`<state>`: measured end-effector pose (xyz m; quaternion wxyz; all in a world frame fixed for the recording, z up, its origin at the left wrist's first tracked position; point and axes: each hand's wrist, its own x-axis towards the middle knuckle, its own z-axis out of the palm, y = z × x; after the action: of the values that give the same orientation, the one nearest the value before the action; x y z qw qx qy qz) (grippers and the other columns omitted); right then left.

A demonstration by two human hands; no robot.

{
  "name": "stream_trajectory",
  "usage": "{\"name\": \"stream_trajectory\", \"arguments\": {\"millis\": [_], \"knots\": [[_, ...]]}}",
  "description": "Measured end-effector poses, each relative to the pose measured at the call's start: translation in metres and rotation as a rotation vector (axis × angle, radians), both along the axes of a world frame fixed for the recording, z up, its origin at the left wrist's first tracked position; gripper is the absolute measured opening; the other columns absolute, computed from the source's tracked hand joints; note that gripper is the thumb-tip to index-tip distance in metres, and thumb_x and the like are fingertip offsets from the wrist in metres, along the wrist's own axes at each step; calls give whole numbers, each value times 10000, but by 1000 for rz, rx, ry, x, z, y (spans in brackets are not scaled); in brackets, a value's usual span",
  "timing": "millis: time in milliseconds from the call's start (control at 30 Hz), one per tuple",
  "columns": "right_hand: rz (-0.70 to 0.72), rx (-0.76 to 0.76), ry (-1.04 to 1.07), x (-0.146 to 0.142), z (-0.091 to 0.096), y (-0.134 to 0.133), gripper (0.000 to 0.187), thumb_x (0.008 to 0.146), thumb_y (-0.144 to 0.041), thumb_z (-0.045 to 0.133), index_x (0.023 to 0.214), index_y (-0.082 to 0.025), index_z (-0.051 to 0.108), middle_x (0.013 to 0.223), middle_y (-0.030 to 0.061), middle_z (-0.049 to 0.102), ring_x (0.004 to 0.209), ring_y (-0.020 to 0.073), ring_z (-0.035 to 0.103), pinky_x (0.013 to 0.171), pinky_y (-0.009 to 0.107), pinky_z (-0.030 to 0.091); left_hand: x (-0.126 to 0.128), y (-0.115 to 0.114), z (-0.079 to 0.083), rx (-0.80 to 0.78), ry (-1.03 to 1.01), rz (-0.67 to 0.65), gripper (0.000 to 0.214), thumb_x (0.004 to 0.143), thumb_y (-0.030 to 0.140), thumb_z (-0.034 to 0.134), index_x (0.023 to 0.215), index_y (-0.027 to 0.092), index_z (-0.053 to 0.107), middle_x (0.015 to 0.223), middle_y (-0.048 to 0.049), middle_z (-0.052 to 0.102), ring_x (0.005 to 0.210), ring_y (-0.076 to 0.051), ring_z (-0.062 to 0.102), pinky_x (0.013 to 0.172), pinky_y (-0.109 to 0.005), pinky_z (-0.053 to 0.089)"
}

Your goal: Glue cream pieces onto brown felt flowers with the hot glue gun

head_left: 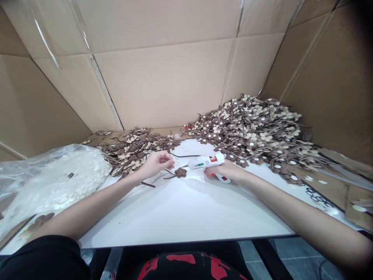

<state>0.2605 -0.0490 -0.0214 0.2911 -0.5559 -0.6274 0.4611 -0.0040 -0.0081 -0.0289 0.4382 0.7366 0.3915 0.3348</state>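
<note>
My right hand is wrapped around a white glue gun whose nozzle points left at a small brown flower piece lying on the white table. My left hand hovers just left of that flower with its fingers pinched together; what they hold is too small to make out. A thin brown stem lies below the left hand.
A large heap of finished brown and cream flowers fills the back right. A smaller heap sits behind the left hand. A clear plastic bag of pale discs lies at the left. Cardboard walls enclose the table.
</note>
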Motion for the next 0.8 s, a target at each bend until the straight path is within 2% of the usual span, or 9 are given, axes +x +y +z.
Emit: {"name": "stream_trajectory", "arguments": {"millis": [133, 233, 467, 667, 800], "knots": [[-7, -12, 2, 0, -2, 1, 85, 559, -223, 592, 607, -153, 588, 597, 0, 594, 546, 130, 505, 454, 223, 343, 1, -1, -3, 23, -57, -29, 249, 742, 323, 648, 803, 123, 512, 680, -26, 629, 629, -128, 633, 603, -245, 521], [9, 10, 6, 0, -3, 1, 79, 554, -214, 593, 603, -153, 586, 590, -6, 584, 544, 125, 496, 449, 218, 335, 1, -2, -3, 39, -13, -55, 241, 759, 334, 627, 834, 120, 546, 683, -27, 631, 621, -122, 629, 601, -235, 515], [-5, 1, -24, 0, -1, 1, 83, 561, -227, 589, 599, -154, 582, 580, -1, 587, 522, 125, 490, 422, 216, 314, 0, 1, -7, -59, -24, -44, 336, 712, 373, 666, 897, 104, 587, 790, -72, 667, 767, -172, 652, 725, -306, 536], [-27, 22, -25, -4, 0, -1, 94, 570, -243, 590, 587, -152, 579, 551, -2, 573, 489, 117, 468, 413, 219, 307, 4, -4, -10, -107, 12, 29, 317, 737, 416, 630, 777, 111, 552, 632, -42, 628, 523, -125, 599, 494, -237, 510], [-1, 82, 49, -5, -4, 1, 97, 570, -235, 596, 623, -158, 568, 559, -10, 564, 488, 111, 462, 419, 218, 304, 7, -5, -12, -85, 52, 45, 314, 770, 427, 578, 766, 113, 559, 600, -22, 590, 468, -92, 539, 428, -188, 446]]}}
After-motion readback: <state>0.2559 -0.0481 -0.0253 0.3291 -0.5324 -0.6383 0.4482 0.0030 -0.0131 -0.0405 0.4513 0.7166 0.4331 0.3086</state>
